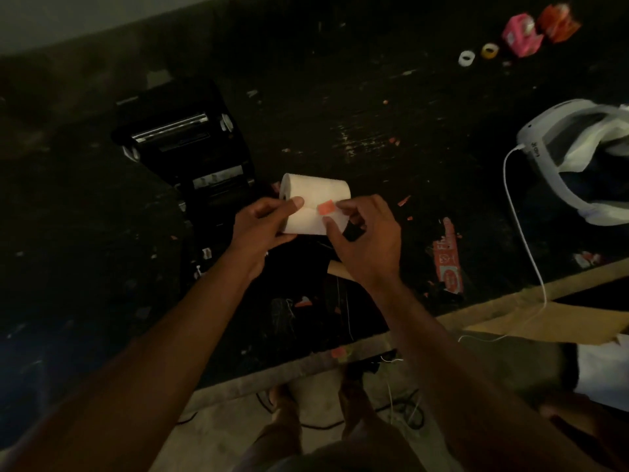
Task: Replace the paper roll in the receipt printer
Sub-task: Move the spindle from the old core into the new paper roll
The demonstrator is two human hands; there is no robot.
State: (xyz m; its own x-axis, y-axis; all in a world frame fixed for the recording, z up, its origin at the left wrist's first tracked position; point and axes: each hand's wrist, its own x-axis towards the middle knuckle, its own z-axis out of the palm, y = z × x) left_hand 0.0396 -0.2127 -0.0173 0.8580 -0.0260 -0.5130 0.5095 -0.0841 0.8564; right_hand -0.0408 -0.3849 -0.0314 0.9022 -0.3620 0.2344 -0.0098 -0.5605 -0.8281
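Between the fingertips of both hands, above a dark, littered worktop (340,107), sits one white paper roll (315,199), lying on its side with its open core end turned toward the left hand (260,229). That hand grips the roll from the left: its thumb presses across the upper face of the paper while the other fingers curl underneath, so the roll is clamped between them. The right hand (366,243) comes in from the other side with its wrist bent and its back to the camera; its thumb and forefinger are drawn together on the paper just beside one small orange sticker (326,208), which lies on the roll's outer wrap, and whether they actually pinch the sticker's edge cannot be told in the dim light. The remaining right fingers are folded loosely below the roll. Both forearms reach forward from the lower edge of the view and converge on the roll. Just beyond the left fingertips stands one black receipt printer (185,144) with its lid open and its metal roller showing. Well beyond the right hand, at the far edge of the worktop, are two small tape rings, one white (466,58) and one yellow (490,50), and next to them two packets, one pink (520,35) and one orange (558,23). To the right of the right hand lies one white headset (558,172) with a white cable (526,247) trailing from it, and one orange printed wrapper (447,258) lies flat near the right knuckles.
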